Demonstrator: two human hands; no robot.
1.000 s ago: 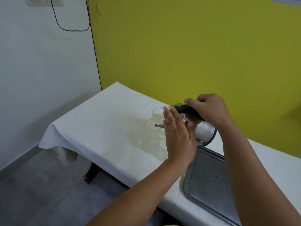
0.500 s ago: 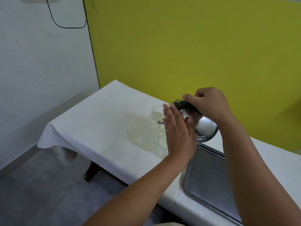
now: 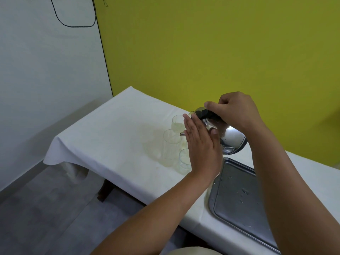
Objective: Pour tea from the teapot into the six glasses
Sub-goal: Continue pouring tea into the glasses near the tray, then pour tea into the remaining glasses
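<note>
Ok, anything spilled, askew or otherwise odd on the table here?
Yes. The white tablecloth has a pale yellowish stain just left of the glasses, like spilled tea. The metal tray carries scattered droplets. The teapot is tipped steeply, held by the right hand with the left hand flat against it.

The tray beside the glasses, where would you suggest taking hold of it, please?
Grip the tray by its raised rim, coming from the near long edge facing the person. It lies flat on the table, wet but bare, so only the lip offers purchase.
</note>
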